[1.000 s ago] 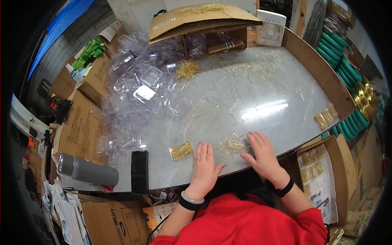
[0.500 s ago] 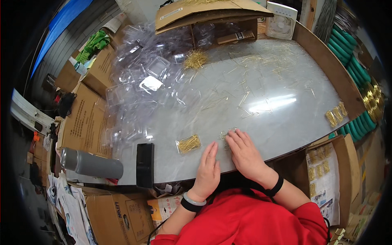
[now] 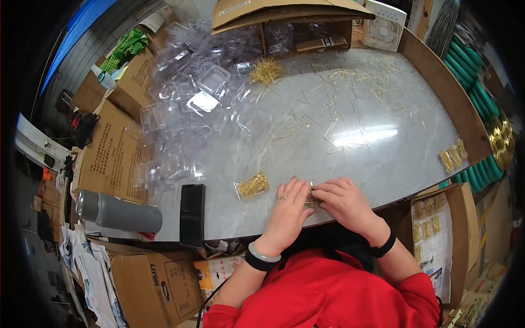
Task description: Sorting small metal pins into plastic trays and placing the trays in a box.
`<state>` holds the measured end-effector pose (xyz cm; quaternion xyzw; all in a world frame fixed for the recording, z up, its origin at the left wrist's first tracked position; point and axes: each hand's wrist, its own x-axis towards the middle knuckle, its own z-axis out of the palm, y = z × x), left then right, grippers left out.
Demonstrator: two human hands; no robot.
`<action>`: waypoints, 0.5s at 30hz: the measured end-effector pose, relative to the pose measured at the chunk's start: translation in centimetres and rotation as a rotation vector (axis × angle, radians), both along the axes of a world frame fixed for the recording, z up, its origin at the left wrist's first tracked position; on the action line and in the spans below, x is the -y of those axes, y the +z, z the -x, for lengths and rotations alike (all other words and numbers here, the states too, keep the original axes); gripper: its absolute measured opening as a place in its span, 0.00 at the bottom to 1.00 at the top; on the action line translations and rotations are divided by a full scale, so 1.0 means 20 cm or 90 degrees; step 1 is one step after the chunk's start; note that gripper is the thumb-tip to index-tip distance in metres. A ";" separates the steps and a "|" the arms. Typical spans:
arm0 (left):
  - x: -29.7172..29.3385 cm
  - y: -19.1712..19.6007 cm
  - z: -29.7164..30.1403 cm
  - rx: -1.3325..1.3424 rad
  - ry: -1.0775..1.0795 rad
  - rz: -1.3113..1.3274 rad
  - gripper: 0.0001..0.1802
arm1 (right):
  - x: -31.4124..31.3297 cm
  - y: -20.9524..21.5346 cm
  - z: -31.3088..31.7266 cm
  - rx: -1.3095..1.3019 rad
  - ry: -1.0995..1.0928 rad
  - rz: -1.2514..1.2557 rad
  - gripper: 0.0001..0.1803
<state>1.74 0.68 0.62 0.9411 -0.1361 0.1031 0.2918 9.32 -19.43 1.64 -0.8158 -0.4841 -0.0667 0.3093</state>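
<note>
Left hand [image 3: 288, 203] lies flat, fingers spread. Right hand [image 3: 342, 200] curled beside it, fingertips touching; both wrists banded.

1. The grey marble-patterned table top [image 3: 350, 131] is the landmark; the left hand [image 3: 289, 205] and right hand [image 3: 342, 201] rest side by side on its near edge.
2. A small bunch of thin brass pins [image 3: 311, 199] lies between the two hands, touching both.
3. A clear plastic pack of brass pins [image 3: 252, 185] lies on the table, just left of the left hand.
4. A flat black phone [image 3: 192, 213] lies at the table's near left corner, left of that pack.
5. A grey metal flask [image 3: 117, 212] lies on its side left of the phone, off the table's edge.
6. A heap of clear plastic blister trays [image 3: 191, 104] covers the table's far left part.
7. A loose pile of brass pins [image 3: 266, 70] sits at the table's far edge, right of the heap.
8. An open cardboard box [image 3: 284, 22] stands behind that pile.
</note>
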 end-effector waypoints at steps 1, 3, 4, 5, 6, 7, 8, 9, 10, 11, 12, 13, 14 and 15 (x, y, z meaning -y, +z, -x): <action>0.01 0.00 -0.01 0.012 -0.006 0.018 0.35 | 0.00 -0.01 0.00 -0.001 -0.001 -0.001 0.22; 0.01 -0.01 -0.02 0.021 -0.014 0.034 0.34 | 0.00 -0.04 0.00 -0.042 0.012 -0.061 0.18; 0.02 -0.02 -0.02 0.023 -0.014 0.037 0.34 | 0.01 -0.03 0.01 -0.043 0.011 -0.062 0.18; 0.01 -0.02 -0.01 0.024 -0.010 0.038 0.34 | 0.02 -0.02 0.04 -0.019 -0.070 -0.076 0.19; 0.01 -0.03 -0.01 0.023 -0.008 0.036 0.34 | 0.02 0.00 0.06 0.006 -0.150 -0.090 0.19; 0.02 -0.03 -0.02 0.027 0.007 0.053 0.33 | 0.02 0.00 0.08 0.004 -0.148 -0.092 0.19; 0.03 -0.03 -0.01 0.030 0.022 0.072 0.32 | 0.02 0.01 0.11 0.011 -0.224 -0.075 0.19; 0.04 -0.03 -0.01 0.028 0.023 0.071 0.32 | 0.02 0.01 0.13 0.018 -0.300 -0.057 0.19; 0.05 -0.02 -0.01 0.040 0.027 0.047 0.32 | 0.01 0.00 0.15 0.016 -0.299 -0.058 0.19; 0.06 -0.02 -0.01 0.050 0.028 0.025 0.32 | -0.01 -0.01 0.17 0.023 -0.292 -0.050 0.19; 0.06 -0.02 -0.01 0.048 0.026 0.025 0.32 | -0.02 -0.02 0.19 0.031 -0.285 -0.042 0.19; 0.06 -0.01 -0.01 0.058 0.019 0.019 0.32 | -0.04 -0.03 0.19 0.029 -0.286 -0.041 0.19; 0.06 -0.01 -0.01 0.068 0.011 0.013 0.32 | -0.06 -0.04 0.18 0.016 -0.251 -0.057 0.19; 0.05 -0.01 -0.01 0.067 0.009 0.014 0.32 | -0.07 -0.05 0.17 0.003 -0.215 -0.074 0.18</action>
